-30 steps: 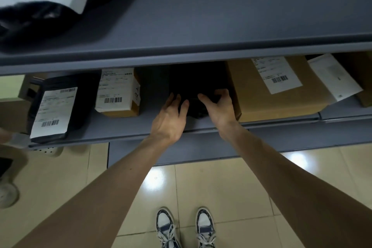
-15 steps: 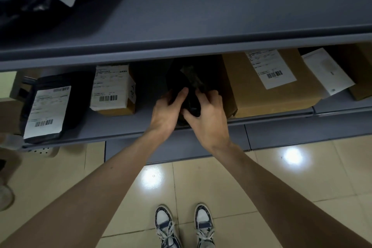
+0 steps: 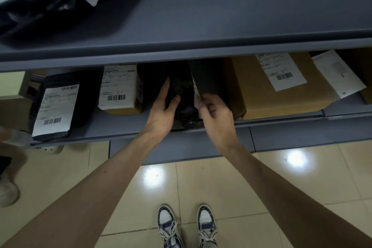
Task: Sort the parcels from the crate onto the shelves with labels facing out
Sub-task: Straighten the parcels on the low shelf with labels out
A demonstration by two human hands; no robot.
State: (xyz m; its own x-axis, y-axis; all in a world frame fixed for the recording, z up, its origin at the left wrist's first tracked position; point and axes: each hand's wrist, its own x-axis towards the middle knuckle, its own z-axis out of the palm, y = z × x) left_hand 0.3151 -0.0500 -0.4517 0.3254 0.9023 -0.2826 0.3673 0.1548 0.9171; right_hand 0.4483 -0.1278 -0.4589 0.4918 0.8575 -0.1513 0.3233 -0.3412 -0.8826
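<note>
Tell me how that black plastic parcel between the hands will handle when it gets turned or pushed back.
The black plastic parcel looks crumpled and glossy, so it is probably floppy and may slip. The left hand and right hand both steady it, suggesting it sags or tips. Its weight cannot be judged.

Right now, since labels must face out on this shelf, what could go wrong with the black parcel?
1. The black parcel shows little of its label; it may end up facing sideways.
2. It sits near the shelf edge, held by both hands, left hand and right hand; it might slide off.
</note>
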